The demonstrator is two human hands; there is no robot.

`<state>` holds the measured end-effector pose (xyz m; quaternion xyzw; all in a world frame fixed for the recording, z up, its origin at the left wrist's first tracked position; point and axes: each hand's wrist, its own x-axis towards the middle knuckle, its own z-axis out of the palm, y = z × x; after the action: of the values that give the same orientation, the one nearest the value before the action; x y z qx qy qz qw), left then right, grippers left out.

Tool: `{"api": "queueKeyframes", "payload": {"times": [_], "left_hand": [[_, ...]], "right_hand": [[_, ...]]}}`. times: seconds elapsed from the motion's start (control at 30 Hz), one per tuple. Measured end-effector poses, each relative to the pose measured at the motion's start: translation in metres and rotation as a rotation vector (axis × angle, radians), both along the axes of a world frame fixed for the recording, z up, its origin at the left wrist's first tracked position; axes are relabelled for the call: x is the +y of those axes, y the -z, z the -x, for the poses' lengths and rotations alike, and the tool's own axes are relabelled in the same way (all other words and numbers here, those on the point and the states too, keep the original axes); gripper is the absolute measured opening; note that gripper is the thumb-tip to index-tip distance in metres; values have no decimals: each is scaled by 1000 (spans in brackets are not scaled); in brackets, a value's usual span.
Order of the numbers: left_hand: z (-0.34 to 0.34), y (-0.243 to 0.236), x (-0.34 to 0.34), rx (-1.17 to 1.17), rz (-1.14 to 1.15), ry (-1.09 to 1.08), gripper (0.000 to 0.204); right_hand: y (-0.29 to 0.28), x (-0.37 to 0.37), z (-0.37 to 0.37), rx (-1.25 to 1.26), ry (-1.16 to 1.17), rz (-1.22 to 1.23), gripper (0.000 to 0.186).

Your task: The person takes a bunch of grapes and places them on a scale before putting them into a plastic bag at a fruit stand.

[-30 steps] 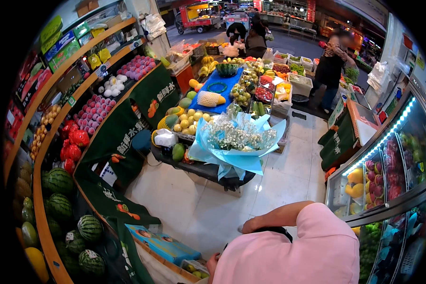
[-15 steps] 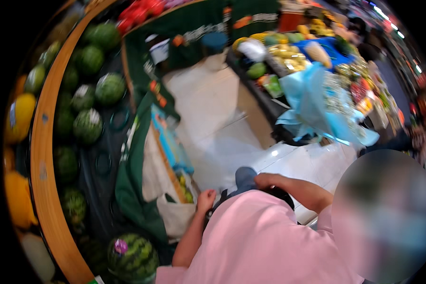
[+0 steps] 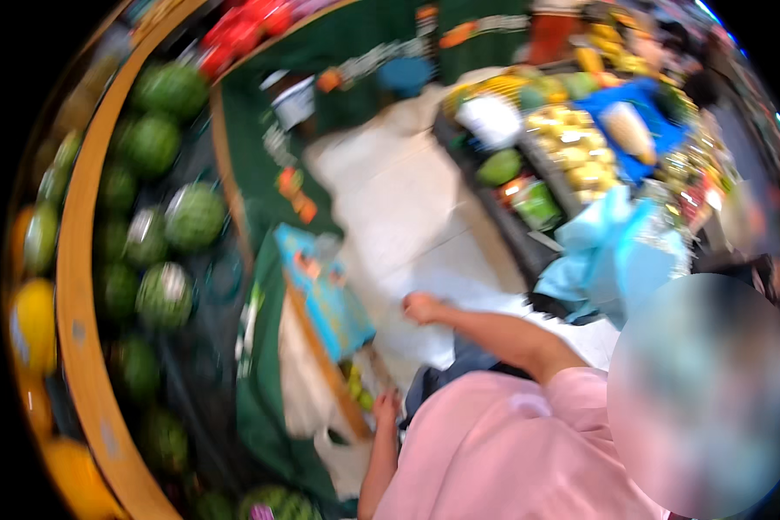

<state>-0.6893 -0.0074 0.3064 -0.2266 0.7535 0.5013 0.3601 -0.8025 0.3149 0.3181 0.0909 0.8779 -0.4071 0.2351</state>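
My right hand (image 3: 421, 308) is held out in front of my body above the pale floor. Its fingers are curled into a loose fist, and nothing shows in it. My left hand (image 3: 388, 406) hangs low beside an open blue-printed box (image 3: 328, 303) with small green fruit (image 3: 355, 386) in its near end. The hand is blurred, so its fingers are hard to read, and I cannot tell if it touches the box. Both bare forearms come out of a pink shirt (image 3: 494, 442).
On the left, watermelons (image 3: 195, 217) lie on a dark stand with a wooden rail (image 3: 76, 321). Green cloth (image 3: 273, 425) drapes its side. To the right is a fruit display with yellow fruit (image 3: 572, 152), a blue-wrapped bouquet (image 3: 611, 251) and tiled floor (image 3: 390, 182) before it. A blurred disc covers the lower right.
My right hand has swung forward and left, away from my body. My left hand has dropped slightly lower in the picture. The view has shifted, bringing more of the blue box into sight.
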Motion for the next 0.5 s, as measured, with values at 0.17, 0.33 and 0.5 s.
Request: {"api": "queueKeyframes", "payload": {"times": [0.17,0.33,0.5], "left_hand": [[39,4,-2,-101,-48,-157,15],[89,36,34,-179,-110,27,16],[115,50,48,-205,-104,242,15]], "right_hand": [[-41,-11,29,-98,119,221,18],[5,47,-37,-45,319,34,23],[16,82,-171,-137,575,-146,25]]}}
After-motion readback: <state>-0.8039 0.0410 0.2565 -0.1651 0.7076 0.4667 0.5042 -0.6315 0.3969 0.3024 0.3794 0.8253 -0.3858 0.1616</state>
